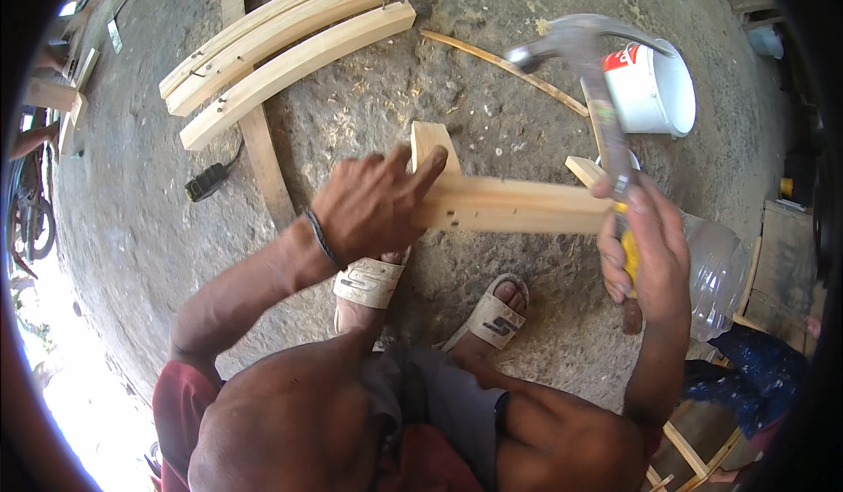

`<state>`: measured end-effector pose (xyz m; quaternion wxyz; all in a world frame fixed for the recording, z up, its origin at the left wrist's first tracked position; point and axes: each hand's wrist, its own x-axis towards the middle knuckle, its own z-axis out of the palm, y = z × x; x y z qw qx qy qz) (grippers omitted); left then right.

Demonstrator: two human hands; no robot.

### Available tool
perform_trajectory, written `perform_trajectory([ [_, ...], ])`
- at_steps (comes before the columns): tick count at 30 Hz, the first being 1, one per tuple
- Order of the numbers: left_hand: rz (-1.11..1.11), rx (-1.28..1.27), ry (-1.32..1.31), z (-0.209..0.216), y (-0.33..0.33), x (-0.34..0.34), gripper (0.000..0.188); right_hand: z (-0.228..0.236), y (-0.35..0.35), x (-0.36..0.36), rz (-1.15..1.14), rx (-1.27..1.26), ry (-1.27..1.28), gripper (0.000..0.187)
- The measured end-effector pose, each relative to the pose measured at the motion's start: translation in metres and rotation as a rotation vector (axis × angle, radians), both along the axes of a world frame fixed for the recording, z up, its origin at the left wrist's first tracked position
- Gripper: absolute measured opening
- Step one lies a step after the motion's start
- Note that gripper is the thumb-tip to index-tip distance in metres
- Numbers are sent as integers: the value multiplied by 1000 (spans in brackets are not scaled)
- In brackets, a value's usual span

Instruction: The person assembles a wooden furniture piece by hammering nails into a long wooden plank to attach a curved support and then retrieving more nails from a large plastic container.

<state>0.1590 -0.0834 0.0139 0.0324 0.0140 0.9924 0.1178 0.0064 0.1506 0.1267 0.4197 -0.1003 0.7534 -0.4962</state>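
Note:
My right hand (648, 242) is closed around the yellow-and-dark grip of a claw hammer (606, 110). The hammer stands raised, its steel head at the far end, slightly blurred. My left hand (373, 198) grips the left end of a pale wooden frame (527, 205), where a short upright piece meets a longer board lying crosswise. One finger stretches over that joint. Dark holes or nail heads mark the board's face near my fingers. The board's right end passes behind my right hand, and another short piece rises there, partly hidden.
Curved wooden pieces (290, 57) with nails sticking out lie at the far left across a plank (263, 162). A black tape measure (208, 181) is beside them. A white bucket (650, 92) lies tipped at the far right, with a clear plastic container (716, 272) nearer.

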Motion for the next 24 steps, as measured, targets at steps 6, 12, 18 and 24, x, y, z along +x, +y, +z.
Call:
perform_trajectory([
  [6,-181,202,-10,-7,-51,-75,48,-1,57,29,-222,-286,238,45],
  [12,-224,53,45,0,-69,-96,59,-35,94,50,-96,-255,260,42],
  [18,-166,-47,27,4,-62,-100,46,-47,99,57,49,-15,296,29],
  [24,-149,-86,-14,5,-60,-100,45,-44,78,57,264,128,404,34],
])
